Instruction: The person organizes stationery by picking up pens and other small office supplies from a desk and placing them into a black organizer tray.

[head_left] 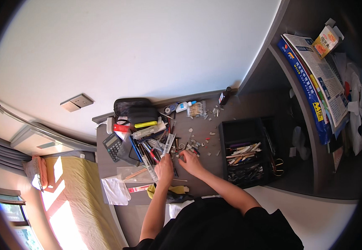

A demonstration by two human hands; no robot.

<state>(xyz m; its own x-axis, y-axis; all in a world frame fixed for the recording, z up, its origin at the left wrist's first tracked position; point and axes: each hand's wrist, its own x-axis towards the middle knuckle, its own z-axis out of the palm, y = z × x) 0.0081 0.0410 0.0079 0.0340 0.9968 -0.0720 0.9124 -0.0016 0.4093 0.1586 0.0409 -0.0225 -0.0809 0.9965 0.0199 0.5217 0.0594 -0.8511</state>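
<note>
My left hand (164, 170) is closed round the lower end of a pale, see-through strip with markings (169, 144), which looks like a ruler and points away from me. Just to its right, my right hand (191, 163) has thumb and fingertips drawn together low over the desk. Whatever those fingers hold, if anything, is too small to make out. Beyond the fingertips lie a small pale ring (182, 146) and scattered eraser bits (195, 146). Left of my left hand is a heap of pens (136, 151) and other stationery.
A black divided tray (223, 143) holding pencils stands to the right, with gold-handled scissors (278, 166) beside it. At the back are a black case (136, 109), a bag of cotton swabs (196, 109) and a dark bottle (224, 96). A calculator (113, 146) and white cloth (115, 191) lie left.
</note>
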